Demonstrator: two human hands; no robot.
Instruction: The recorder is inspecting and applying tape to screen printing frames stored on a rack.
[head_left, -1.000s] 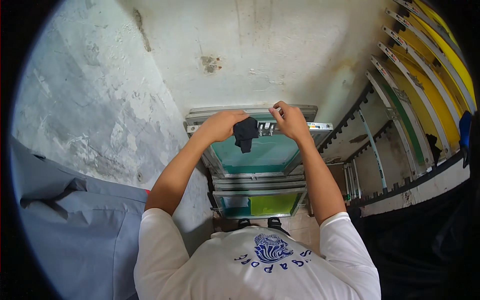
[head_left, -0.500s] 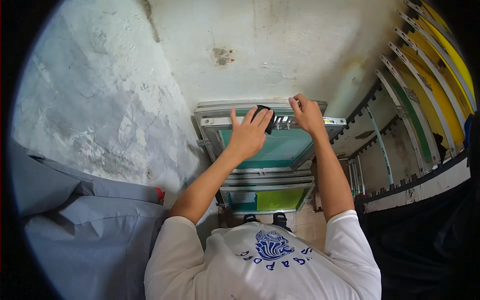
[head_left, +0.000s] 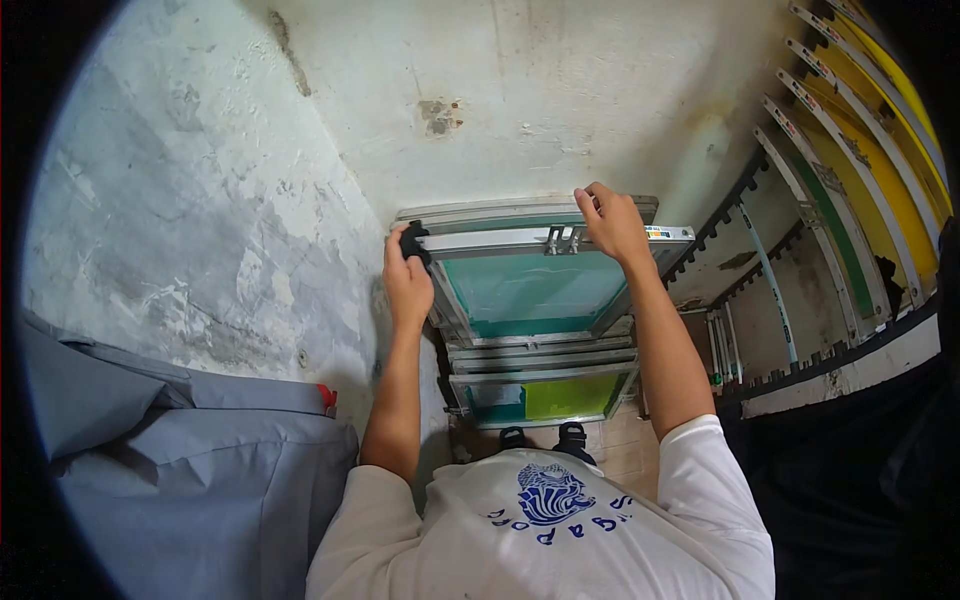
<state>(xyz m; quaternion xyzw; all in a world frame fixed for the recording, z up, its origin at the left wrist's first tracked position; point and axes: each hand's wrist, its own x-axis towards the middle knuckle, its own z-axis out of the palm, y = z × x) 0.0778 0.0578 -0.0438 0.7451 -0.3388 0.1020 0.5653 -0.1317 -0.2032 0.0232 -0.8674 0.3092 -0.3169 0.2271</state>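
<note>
A big wall point(head_left: 560, 90) stands past the hands, white and rough, with a brown patch point(head_left: 440, 115) on it. Off to the left of the left hand, the wall point(head_left: 180, 220) looks grey and chipped. Below that hangs a grey cloth point(head_left: 190, 480) with a small red bit point(head_left: 327, 398) at its edge. Far right of the right hand, yellow and green frames point(head_left: 860, 190) lean in a rack point(head_left: 790, 370).

I see a stack of framed screens point(head_left: 540, 375) leaning against the wall point(head_left: 560, 90) ahead. My left hand point(head_left: 407, 285) sits at the front frame's point(head_left: 540, 245) left corner with a rag point(head_left: 413, 240), my right hand point(head_left: 612, 222) on its top edge. A rack point(head_left: 850, 200) of more screens stands right; a cloth-covered object point(head_left: 170, 470) lies left.
</note>
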